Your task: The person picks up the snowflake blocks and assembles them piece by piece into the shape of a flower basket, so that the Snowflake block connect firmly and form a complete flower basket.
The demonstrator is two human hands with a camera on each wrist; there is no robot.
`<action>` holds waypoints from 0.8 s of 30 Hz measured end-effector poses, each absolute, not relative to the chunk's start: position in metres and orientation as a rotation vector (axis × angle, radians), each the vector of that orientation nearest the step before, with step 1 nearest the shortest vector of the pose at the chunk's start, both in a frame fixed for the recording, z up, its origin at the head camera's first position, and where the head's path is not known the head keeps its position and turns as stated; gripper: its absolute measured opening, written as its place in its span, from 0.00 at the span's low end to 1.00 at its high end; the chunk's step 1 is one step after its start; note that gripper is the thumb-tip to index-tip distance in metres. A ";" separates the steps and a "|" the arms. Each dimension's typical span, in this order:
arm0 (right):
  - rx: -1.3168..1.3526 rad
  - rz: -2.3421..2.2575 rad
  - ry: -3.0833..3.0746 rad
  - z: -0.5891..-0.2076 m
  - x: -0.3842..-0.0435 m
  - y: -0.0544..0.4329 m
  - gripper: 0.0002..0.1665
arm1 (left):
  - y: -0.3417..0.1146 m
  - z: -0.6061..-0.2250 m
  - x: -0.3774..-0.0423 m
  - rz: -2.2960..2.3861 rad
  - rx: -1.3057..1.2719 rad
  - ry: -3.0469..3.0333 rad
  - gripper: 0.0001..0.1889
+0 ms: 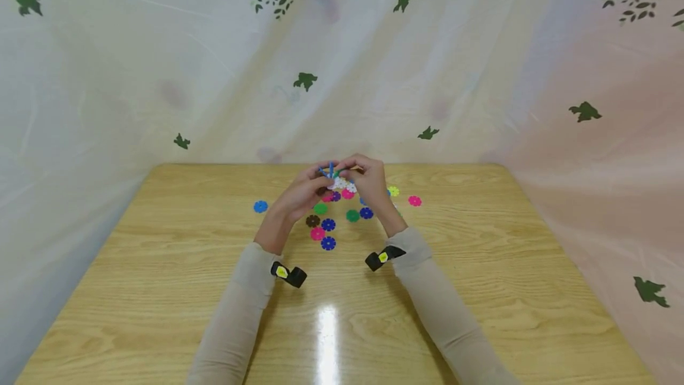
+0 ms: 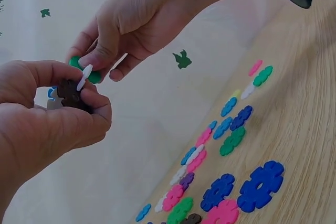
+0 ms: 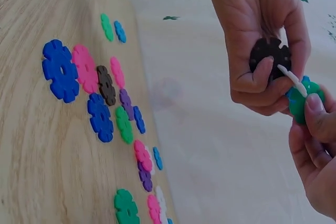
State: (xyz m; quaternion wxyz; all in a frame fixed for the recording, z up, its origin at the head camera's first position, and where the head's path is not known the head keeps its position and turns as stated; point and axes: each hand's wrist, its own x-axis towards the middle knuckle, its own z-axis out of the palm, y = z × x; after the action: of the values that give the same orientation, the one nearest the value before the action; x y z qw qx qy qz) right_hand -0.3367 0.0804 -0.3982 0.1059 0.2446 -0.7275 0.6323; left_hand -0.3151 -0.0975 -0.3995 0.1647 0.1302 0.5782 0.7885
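Observation:
Both hands meet above the far part of the table. My left hand grips a small cluster of notched plastic snowflake discs. Within it a brown disc faces the right wrist view, and a white disc stands edge-on beside it. Blue edges poke up from the cluster in the head view. My right hand pinches a green disc between thumb and fingers, against the white disc. Whether the green disc is slotted in or only touching, I cannot tell. Fingers hide part of the cluster.
Loose discs lie scattered on the wooden table beneath the hands, among them a dark blue disc, a pink disc and a light blue disc. A pale curtain with leaf prints hangs behind the table.

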 end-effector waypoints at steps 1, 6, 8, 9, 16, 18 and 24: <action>0.724 1.879 -2.154 -0.398 -0.337 0.082 0.05 | -0.097 -0.399 -0.315 2.247 0.364 1.645 0.21; 0.782 1.906 -2.237 -0.396 -0.340 0.093 0.09 | -0.094 -0.399 -0.315 2.212 0.315 1.695 0.23; 0.805 1.873 -2.287 -0.395 -0.341 0.096 0.12 | -0.094 -0.399 -0.315 2.195 0.288 1.731 0.25; 0.815 1.854 -2.310 -0.394 -0.342 0.097 0.14 | -0.095 -0.398 -0.315 2.192 0.270 1.744 0.26; 0.858 1.749 -2.436 -0.386 -0.340 0.109 0.20 | -0.100 -0.396 -0.316 2.216 0.170 1.793 0.25; 0.867 1.721 -2.487 -0.387 -0.341 0.114 0.19 | -0.103 -0.395 -0.316 2.236 0.136 1.784 0.25; 0.955 1.580 -2.702 -0.392 -0.344 0.130 0.15 | -0.112 -0.391 -0.317 2.281 0.067 1.721 0.26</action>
State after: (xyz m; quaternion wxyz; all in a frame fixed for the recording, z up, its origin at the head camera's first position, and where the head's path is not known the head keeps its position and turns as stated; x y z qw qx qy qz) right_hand -0.3437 0.1300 -0.3919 -0.0650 0.2912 -0.8240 0.4818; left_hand -0.3172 -0.1117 -0.3909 0.1410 0.0232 0.5962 0.7900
